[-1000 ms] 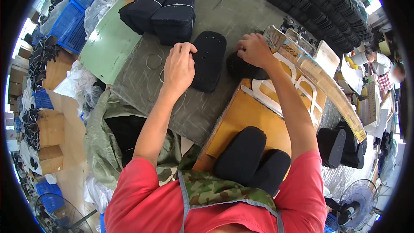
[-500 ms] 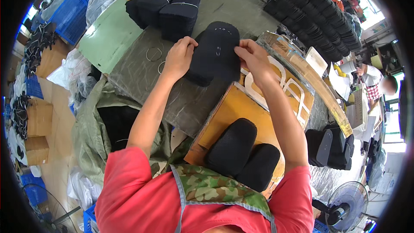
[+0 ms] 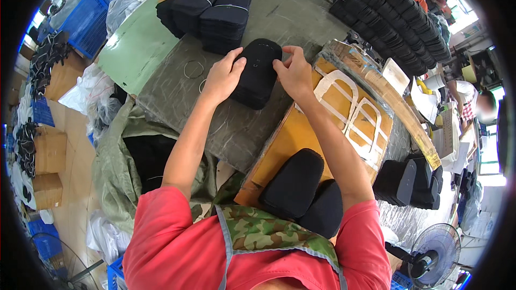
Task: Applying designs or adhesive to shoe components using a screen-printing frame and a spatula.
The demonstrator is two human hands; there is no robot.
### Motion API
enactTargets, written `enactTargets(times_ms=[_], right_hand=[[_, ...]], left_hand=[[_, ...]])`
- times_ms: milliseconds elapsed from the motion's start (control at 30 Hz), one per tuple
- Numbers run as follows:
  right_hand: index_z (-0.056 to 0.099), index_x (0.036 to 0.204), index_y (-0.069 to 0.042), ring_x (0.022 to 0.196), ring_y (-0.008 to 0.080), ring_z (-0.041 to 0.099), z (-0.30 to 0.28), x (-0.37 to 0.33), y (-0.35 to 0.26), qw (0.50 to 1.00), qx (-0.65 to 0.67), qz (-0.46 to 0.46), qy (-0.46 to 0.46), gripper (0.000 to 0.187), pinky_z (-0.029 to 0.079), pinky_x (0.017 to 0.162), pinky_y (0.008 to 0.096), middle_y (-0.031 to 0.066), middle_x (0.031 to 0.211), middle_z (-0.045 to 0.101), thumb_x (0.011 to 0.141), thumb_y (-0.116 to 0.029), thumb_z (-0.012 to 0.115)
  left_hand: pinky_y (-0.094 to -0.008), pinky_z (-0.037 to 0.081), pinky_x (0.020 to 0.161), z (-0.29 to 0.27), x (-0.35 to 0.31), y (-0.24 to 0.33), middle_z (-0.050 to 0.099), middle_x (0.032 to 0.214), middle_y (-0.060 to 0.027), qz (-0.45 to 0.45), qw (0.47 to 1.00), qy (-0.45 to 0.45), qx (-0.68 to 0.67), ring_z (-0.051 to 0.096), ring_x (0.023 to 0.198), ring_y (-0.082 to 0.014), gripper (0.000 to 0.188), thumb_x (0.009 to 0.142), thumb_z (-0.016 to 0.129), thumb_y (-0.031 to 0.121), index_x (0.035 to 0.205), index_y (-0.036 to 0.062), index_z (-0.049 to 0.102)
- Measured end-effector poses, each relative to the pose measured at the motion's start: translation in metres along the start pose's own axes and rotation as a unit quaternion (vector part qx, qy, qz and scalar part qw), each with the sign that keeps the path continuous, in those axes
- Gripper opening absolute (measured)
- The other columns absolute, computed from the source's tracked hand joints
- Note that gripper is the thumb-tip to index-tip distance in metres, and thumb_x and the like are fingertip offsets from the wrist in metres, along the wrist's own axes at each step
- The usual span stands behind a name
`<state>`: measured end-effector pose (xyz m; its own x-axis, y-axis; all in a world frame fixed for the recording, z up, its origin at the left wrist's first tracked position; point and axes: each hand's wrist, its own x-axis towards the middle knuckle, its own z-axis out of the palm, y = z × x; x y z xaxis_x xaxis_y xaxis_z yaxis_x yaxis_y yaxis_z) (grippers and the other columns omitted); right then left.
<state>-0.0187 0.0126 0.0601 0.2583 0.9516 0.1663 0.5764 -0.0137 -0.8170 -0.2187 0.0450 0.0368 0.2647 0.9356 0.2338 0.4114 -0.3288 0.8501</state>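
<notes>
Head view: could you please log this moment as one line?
left hand on black stack | right hand on stack | stack on grey cloth

red short sleeves, camouflage apron

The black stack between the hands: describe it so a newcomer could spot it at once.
Start at the grey-green cloth covering the table. Near its middle lies a loose stack of black oval pieces, with the left hand and right hand on its two sides. Unlike the banded black bundles behind it, no band shows around it.
</notes>
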Motion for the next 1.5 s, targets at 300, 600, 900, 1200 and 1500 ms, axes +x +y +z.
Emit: enactTargets(times_ms=[300,600,900,1200,1500], right_hand=[[0.041,0.138,0.016,0.127,0.0379,0.052,0.003,-0.014,0.012,0.976,-0.043,0.115,-0.181,0.109,0.037,0.108,0.0388,0.0337,0.135,0.051,0.079,-0.074,0.057],[0.052,0.129,0.015,0.125,0.0383,0.054,0.008,-0.022,0.016,0.939,0.106,0.223,-0.241,0.099,0.038,0.106,0.0389,0.0322,0.131,0.056,0.076,-0.067,0.059],[0.055,0.134,0.0,0.111,0.0194,0.063,-0.175,-0.127,0.003,0.978,0.031,0.028,-0.206,0.045,0.047,0.097,0.0317,0.0117,0.125,0.064,0.096,-0.024,0.062],[0.057,0.125,-0.004,0.113,0.0358,0.054,-0.202,-0.296,0.033,0.974,-0.181,0.093,-0.097,0.061,0.045,0.097,0.0429,0.0147,0.119,0.055,0.069,-0.014,0.08],[0.059,0.119,-0.011,0.111,0.0297,0.054,-0.198,-0.304,0.023,0.966,-0.256,0.031,-0.026,0.057,0.043,0.096,0.0423,0.0087,0.119,0.054,0.066,-0.007,0.08]], left_hand=[[-0.0471,0.045,0.098,0.0,0.0,0.009,0.061,0.128,-0.0211,-0.004,0.993,-0.003,0.116,0.057,0.117,-0.0405,0.043,0.095,0.053,0.024,0.133,0.0048,0.053],[-0.0407,0.04,0.105,-0.01,-0.017,-0.001,0.056,0.134,-0.0221,0.039,0.995,0.095,-0.016,0.054,0.124,-0.0353,0.042,0.101,0.046,0.026,0.135,-0.0001,0.051],[-0.0269,0.047,0.084,-0.006,-0.105,0.077,0.063,0.108,-0.006,0.104,0.966,-0.092,-0.22,0.057,0.094,-0.011,0.018,0.099,0.048,0.006,0.11,0.0001,0.061],[-0.0397,0.031,0.112,0.074,-0.153,0.096,0.04,0.138,-0.0194,0.167,0.917,-0.363,0.002,0.043,0.129,-0.0329,0.067,0.086,0.062,0.005,0.147,0.0018,0.035],[-0.0396,0.026,0.115,0.077,-0.153,0.099,0.037,0.132,-0.0172,0.057,0.915,-0.398,-0.011,0.038,0.131,-0.0312,0.073,0.082,0.063,0.004,0.148,0.0012,0.033]])
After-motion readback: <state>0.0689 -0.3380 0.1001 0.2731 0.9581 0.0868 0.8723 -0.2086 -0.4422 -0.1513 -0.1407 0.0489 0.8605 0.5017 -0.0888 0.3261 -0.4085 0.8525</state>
